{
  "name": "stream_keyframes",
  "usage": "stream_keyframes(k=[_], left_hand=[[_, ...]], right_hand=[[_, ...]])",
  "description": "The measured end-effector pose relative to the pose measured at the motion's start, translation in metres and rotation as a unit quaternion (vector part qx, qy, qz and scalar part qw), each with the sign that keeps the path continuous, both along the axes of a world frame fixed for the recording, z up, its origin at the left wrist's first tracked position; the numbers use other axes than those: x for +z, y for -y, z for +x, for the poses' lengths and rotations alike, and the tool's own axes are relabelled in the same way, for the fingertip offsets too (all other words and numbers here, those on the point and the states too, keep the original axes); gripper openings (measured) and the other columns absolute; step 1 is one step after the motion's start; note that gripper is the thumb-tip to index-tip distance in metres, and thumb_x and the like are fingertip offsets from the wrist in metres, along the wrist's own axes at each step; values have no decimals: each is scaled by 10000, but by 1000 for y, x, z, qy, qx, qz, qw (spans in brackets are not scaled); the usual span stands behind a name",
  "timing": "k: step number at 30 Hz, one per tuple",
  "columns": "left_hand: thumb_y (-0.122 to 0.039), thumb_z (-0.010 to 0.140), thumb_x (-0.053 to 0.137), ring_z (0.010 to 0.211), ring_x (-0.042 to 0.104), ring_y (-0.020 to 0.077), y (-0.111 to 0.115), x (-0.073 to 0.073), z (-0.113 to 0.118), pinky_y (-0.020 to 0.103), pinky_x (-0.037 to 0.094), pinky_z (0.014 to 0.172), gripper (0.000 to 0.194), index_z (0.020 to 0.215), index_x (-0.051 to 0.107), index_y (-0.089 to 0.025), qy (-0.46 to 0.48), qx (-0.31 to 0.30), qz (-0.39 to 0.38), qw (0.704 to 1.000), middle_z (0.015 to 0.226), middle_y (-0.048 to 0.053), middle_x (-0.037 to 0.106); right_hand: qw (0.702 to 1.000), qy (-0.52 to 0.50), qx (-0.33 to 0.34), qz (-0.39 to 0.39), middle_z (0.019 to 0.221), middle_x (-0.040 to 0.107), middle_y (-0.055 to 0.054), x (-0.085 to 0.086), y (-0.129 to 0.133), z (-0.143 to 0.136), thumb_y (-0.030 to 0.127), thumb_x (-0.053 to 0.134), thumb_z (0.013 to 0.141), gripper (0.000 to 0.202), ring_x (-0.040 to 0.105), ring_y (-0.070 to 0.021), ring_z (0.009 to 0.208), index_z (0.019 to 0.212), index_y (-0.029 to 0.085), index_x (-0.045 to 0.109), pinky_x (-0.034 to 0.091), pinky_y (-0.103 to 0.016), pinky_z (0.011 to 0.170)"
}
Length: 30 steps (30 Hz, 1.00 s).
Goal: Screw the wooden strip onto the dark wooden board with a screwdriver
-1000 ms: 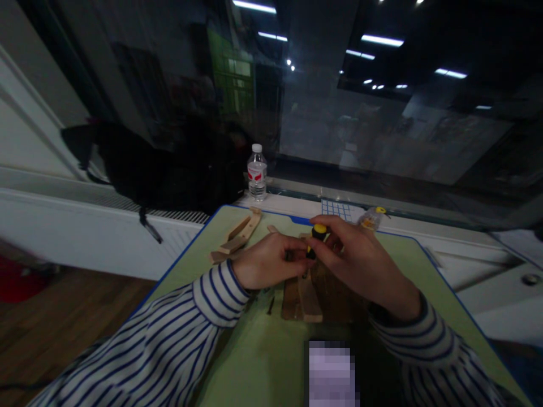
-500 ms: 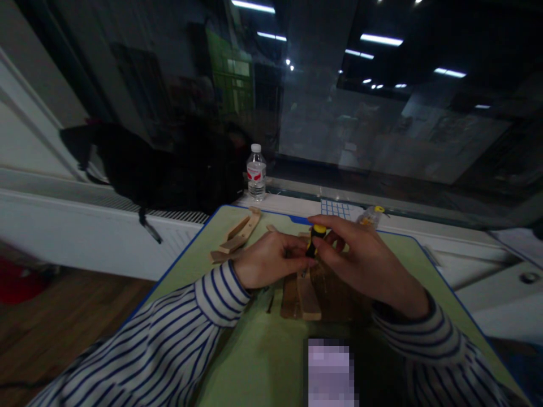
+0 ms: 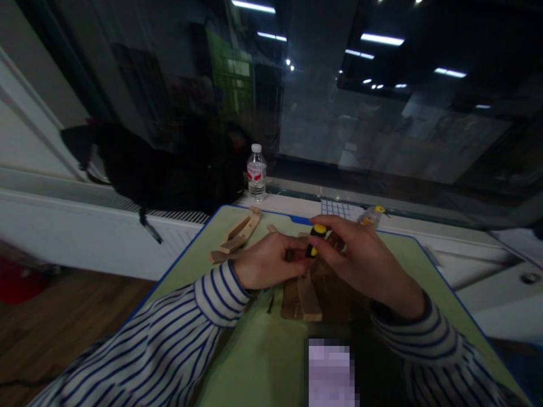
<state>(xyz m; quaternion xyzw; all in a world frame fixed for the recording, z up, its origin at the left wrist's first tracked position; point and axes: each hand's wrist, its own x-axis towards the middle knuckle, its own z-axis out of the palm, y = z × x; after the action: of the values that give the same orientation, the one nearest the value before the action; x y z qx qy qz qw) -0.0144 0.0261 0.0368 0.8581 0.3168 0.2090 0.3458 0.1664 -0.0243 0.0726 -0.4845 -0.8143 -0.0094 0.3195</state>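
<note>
A screwdriver [image 3: 317,233] with a short black and yellow handle stands nearly upright over the middle of the table. My right hand [image 3: 360,249] grips the top of that handle between thumb and fingers. Lower down, my left hand [image 3: 271,260] is closed around the screwdriver near the bottom of its handle. Beneath the hands, a narrow wooden piece [image 3: 310,302] lies on a brown board [image 3: 335,297]. The screwdriver's tip and the spot it meets are hidden by my left fingers.
Several wooden pieces [image 3: 241,234] lie at the table's far left. A pixelated phone-like rectangle [image 3: 331,373] is at the near edge. Beyond the green table [image 3: 241,362], a water bottle [image 3: 257,175] and a clear container with a yellow top [image 3: 371,216] stand by the window.
The screwdriver handle has turned slightly, showing a yellow stripe low on its side. My right thumb and fingers have shifted a little around it. My left hand stays almost in place.
</note>
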Motion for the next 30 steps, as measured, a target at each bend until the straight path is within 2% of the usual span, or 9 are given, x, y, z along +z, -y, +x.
stream_keyframes(k=[6, 12, 18, 24, 30], left_hand=[[-464, 804, 610, 690, 565, 134, -2, -3, 1, 238, 397, 645, 326, 896, 678, -159, 19, 11, -11, 1000, 741, -7, 649], [-445, 838, 569, 687, 569, 137, -3, -4, 0, 247, 395, 645, 316, 888, 685, -155, 17, 7, -4, 1000, 752, 5, 664], [-430, 850, 530, 655, 553, 130, -2, -3, 0, 240, 373, 602, 326, 908, 696, -155, -9, 5, 5, 1000, 724, 7, 649], [-331, 834, 512, 635, 530, 111, -1, -2, 0, 220, 375, 586, 252, 858, 686, -150, -16, -8, -3, 1000, 703, -10, 631], [-241, 813, 486, 670, 553, 113, -2, -5, 2, 232, 405, 637, 223, 917, 662, -151, -14, -25, 2, 1000, 754, -6, 646]], right_hand=[[1000, 4, -14, -4, 946, 722, -79, 2, 1, -1, 289, 543, 879, 309, 657, -156, 703, 1150, 152, 603, 511, -281, 625], [1000, -11, 10, -19, 1036, 706, -79, 2, 2, -1, 244, 538, 859, 390, 651, -147, 734, 1240, 162, 550, 513, -276, 634], [1000, -11, 20, -18, 1018, 711, -79, 2, 2, 0, 215, 505, 873, 340, 651, -144, 741, 1200, 151, 574, 510, -271, 637], [1000, -1, 1, -6, 969, 715, -56, -2, -1, -1, 292, 555, 877, 314, 641, -138, 702, 1165, 175, 596, 502, -270, 621], [1000, 4, -2, 20, 950, 716, -53, -5, -1, -1, 308, 560, 883, 301, 621, -126, 645, 1151, 174, 594, 488, -258, 591]])
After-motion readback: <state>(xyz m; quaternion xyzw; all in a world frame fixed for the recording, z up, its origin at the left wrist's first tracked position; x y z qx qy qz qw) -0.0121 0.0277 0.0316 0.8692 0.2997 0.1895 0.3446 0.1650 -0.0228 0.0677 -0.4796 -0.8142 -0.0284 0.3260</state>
